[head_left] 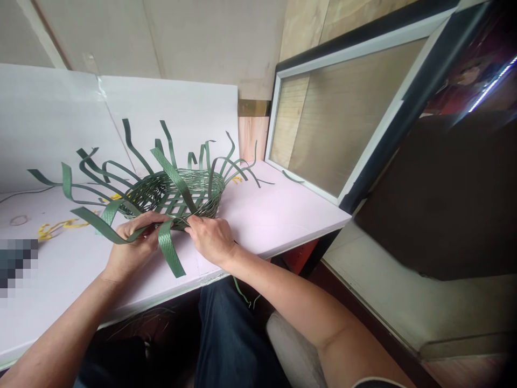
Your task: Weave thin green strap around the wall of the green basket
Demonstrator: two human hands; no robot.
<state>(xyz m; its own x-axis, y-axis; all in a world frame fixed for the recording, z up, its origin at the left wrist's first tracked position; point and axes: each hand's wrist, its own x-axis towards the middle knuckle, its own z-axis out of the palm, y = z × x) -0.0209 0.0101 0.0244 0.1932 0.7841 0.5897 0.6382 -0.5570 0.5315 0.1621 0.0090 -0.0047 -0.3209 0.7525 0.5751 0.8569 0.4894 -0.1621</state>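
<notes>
A green woven basket point(210, 186) sits on the table with its lattice bottom showing and its long flat strips sticking out all round the rim. My left hand point(139, 234) is closed on the near-left rim, its fingers partly hidden behind the weave and strips. At the near rim, my right hand point(212, 237) pinches a thin green strand point(180, 217) that runs along the edge between both hands. One wide green strip point(170, 250) hangs down toward me between the hands. Another wide strip point(173, 172) rises across the basket's opening.
The pale table point(274, 210) ends just in front of me. Yellow cord scraps point(56, 229) and a rubber band point(18, 220) lie at the left. White board point(181, 108) stands behind the basket. A framed glass panel point(343, 102) borders the right side.
</notes>
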